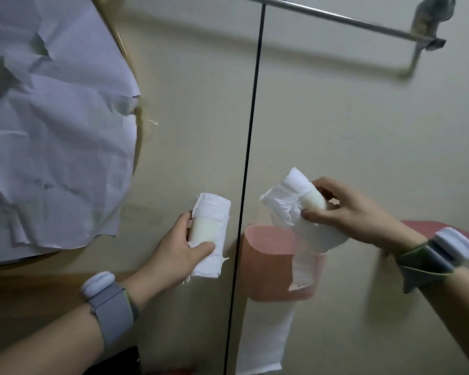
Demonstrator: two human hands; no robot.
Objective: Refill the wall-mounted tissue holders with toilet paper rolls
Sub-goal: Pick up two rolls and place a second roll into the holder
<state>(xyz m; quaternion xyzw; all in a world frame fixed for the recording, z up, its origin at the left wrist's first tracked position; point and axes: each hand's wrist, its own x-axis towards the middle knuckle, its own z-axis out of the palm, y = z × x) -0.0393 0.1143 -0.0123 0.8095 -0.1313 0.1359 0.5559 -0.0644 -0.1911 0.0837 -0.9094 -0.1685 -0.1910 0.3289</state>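
Two forearms reach in from below, each with one wristband. Behind them, on the beige wall (336,158), one round mirror (136,147) is covered with paper (52,117), and one metal bar (336,18) runs above. One pink holder (263,261) hangs there, tissue trailing beneath. Two rolls: the left hand (179,255) grips one roll (209,234) beside the holder; the right hand (347,212) pinches the other roll (293,201) just above it.
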